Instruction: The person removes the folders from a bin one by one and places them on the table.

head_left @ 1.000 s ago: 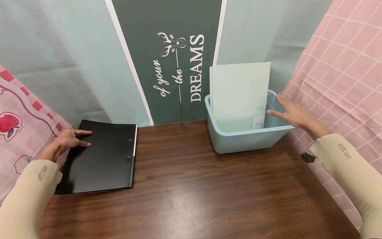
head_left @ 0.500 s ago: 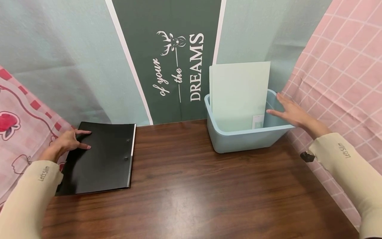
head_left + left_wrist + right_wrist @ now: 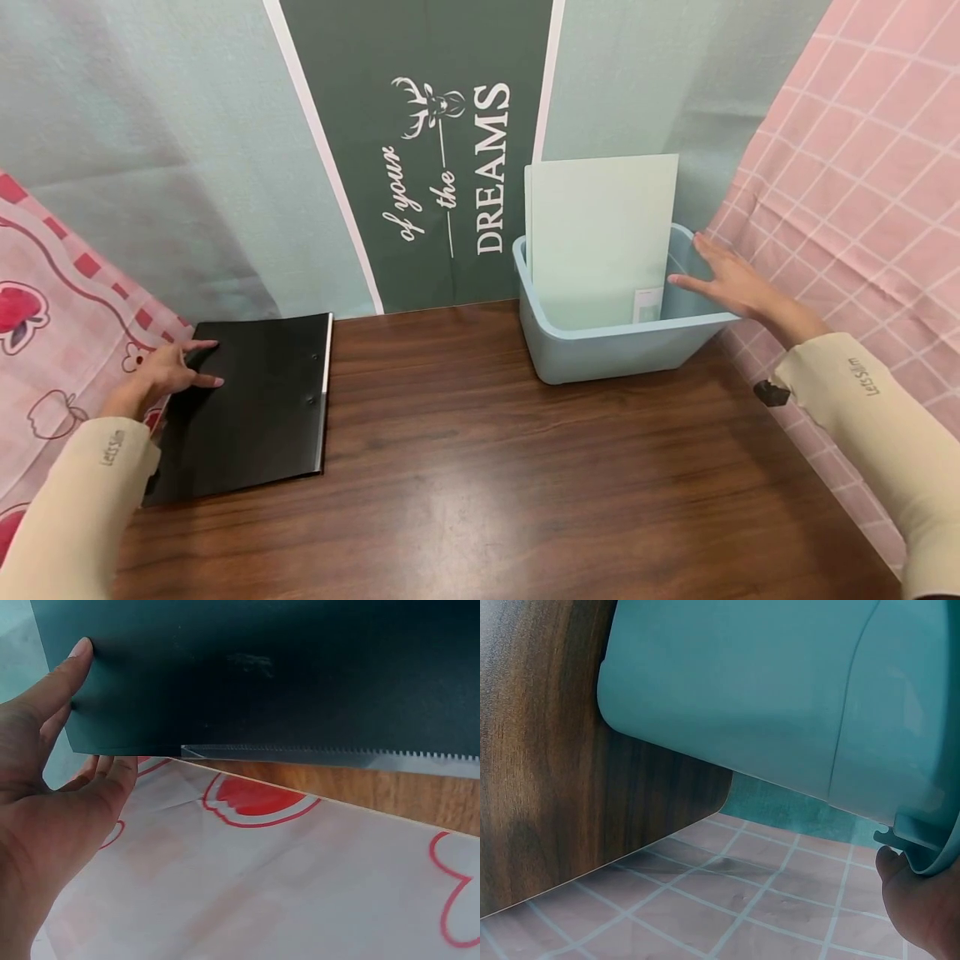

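Note:
A black file folder (image 3: pixel 255 425) lies at the table's left side in the head view, with two rivets near its pale right edge. My left hand (image 3: pixel 161 375) grips its left edge. In the left wrist view, the thumb is on the folder's (image 3: pixel 262 682) dark face and other fingers are at its edge, which has a clear toothed strip. On the right, my right hand (image 3: pixel 735 287) holds the right rim of a blue plastic bin (image 3: pixel 615 360), thumb inside. The right wrist view shows fingers curled under the rim. Pale green folders (image 3: pixel 600 225) stand upright in the bin.
Brown wooden table (image 3: pixel 450 433) spans between folder and bin. Green cloth (image 3: pixel 457 275) with white lettering hangs behind. Pink cloths border both sides: one with fruit prints (image 3: pixel 52 358) at left, one with a white grid (image 3: pixel 847 167) at right.
The black folder has shifted left and slightly toward me with my left hand, its far edge turning a little. The right hand and bin stay in place.

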`<state>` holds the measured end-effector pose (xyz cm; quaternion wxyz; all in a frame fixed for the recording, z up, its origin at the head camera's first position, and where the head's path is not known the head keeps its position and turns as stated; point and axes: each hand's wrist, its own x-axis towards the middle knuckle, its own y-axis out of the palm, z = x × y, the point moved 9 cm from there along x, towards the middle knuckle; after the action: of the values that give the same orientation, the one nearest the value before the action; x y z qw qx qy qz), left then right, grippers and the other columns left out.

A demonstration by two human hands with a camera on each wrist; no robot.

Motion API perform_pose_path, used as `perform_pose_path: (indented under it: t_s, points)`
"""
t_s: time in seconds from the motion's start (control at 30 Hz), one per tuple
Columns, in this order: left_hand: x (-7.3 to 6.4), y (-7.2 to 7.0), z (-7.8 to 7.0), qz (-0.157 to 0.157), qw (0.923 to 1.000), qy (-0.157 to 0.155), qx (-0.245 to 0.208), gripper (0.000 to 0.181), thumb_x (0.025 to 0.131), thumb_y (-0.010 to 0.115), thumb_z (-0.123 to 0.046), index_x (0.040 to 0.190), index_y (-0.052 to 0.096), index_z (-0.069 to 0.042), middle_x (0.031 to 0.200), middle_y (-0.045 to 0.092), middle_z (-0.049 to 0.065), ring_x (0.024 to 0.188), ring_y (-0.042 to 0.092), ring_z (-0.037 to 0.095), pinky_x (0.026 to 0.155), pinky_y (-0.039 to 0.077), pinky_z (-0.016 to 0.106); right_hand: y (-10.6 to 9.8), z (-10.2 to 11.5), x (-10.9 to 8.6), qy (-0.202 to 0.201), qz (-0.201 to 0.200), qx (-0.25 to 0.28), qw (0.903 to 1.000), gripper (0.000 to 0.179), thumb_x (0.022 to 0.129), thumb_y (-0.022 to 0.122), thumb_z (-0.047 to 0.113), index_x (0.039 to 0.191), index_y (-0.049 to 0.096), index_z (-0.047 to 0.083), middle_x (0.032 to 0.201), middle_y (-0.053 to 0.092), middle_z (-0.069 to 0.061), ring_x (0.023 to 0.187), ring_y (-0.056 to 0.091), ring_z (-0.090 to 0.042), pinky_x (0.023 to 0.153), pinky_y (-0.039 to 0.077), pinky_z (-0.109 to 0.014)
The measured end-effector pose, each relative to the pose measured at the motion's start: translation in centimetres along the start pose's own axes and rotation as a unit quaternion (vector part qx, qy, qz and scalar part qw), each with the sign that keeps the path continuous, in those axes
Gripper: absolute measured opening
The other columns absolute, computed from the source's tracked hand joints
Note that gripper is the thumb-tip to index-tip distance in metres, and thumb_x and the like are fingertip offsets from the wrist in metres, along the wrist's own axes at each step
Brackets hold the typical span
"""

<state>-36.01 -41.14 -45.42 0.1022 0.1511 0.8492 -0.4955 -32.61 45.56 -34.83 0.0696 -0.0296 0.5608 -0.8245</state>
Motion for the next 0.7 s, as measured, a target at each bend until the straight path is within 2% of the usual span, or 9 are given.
perform_pose_path:
  t_s: [0.1,0.2,0.3,0.37,0.43,0.5,0.6,0.7]
  points:
    - [0.0,0.3,0.3,-0.003,0.9999,0.0,-0.011,0.098,0.089,0.086,-0.029,0.159,0.03,0.011,0.158,0.004,0.052,0.07,0.043,0.034,0.067,0.043,0.042,0.0,-0.2,0.0,0.001,0.0,-0.003,1.0,0.101,0.107,0.054,0.054,0.166,-0.001,-0.006,0.173,-0.004,-0.028,0.158,0.001,-0.054,0.125,0.003,-0.069]
    - [-0.1,0.7,0.6,-0.004,1.0,0.001,-0.009,0.1,0.089,0.086,-0.03,0.159,0.027,0.012,0.156,0.007,0.053,0.062,0.037,0.027,0.06,0.04,0.039,0.0,-0.3,0.1,-0.002,-0.002,-0.004,1.0,0.101,0.107,0.054,0.054,0.166,0.0,-0.006,0.174,-0.004,-0.028,0.159,0.001,-0.053,0.125,0.003,-0.069]
    - [-0.3,0.9,0.5,-0.01,0.9997,0.012,0.018,0.101,0.09,0.085,-0.031,0.158,0.026,0.014,0.152,0.02,0.055,0.077,0.051,0.04,0.068,0.047,0.045,0.0,-0.4,0.0,-0.004,-0.005,-0.005,1.0,0.101,0.107,0.055,0.054,0.166,0.001,-0.006,0.174,-0.002,-0.028,0.159,0.002,-0.053,0.126,0.003,-0.069]
    - [-0.6,0.9,0.4,-0.016,0.9992,0.018,0.032,0.101,0.09,0.085,-0.03,0.157,0.025,0.016,0.145,0.029,0.057,0.091,0.054,0.049,0.076,0.05,0.053,0.0,-0.4,0.1,-0.005,-0.006,-0.004,1.0,0.101,0.106,0.055,0.055,0.166,0.001,-0.006,0.174,-0.002,-0.028,0.158,0.003,-0.054,0.126,0.003,-0.069]
    - [-0.7,1.0,0.3,-0.02,0.9986,0.025,0.043,0.101,0.09,0.084,-0.03,0.156,0.024,0.018,0.137,0.034,0.059,0.107,0.052,0.059,0.088,0.049,0.063,0.0,-0.4,0.1,-0.005,-0.006,-0.004,1.0,0.1,0.107,0.054,0.054,0.166,0.001,-0.006,0.173,-0.002,-0.029,0.158,0.003,-0.054,0.126,0.003,-0.069]
    - [-0.8,1.2,0.3,-0.021,0.9989,0.024,0.035,0.1,0.091,0.084,-0.027,0.155,0.022,0.019,0.135,0.035,0.06,0.115,0.048,0.065,0.096,0.044,0.072,0.0,-0.4,0.1,-0.004,-0.007,-0.002,1.0,0.101,0.106,0.055,0.054,0.166,0.001,-0.006,0.173,-0.002,-0.029,0.158,0.003,-0.055,0.126,0.003,-0.069]
    - [-0.9,1.5,0.5,-0.018,0.9996,0.012,0.016,0.099,0.094,0.081,-0.023,0.156,0.018,0.02,0.14,0.029,0.06,0.127,0.038,0.07,0.105,0.036,0.075,0.0,-0.4,0.1,-0.002,-0.008,-0.001,1.0,0.101,0.106,0.055,0.055,0.166,0.002,-0.006,0.173,-0.001,-0.029,0.158,0.003,-0.055,0.126,0.004,-0.069]
    - [-0.9,1.8,0.7,-0.022,0.9997,0.005,0.003,0.099,0.094,0.081,-0.023,0.156,0.016,0.021,0.142,0.028,0.059,0.13,0.034,0.07,0.107,0.034,0.075,0.0,-0.3,0.1,-0.001,-0.009,-0.003,1.0,0.101,0.106,0.056,0.055,0.166,0.003,-0.006,0.173,0.0,-0.029,0.158,0.004,-0.055,0.125,0.005,-0.07]
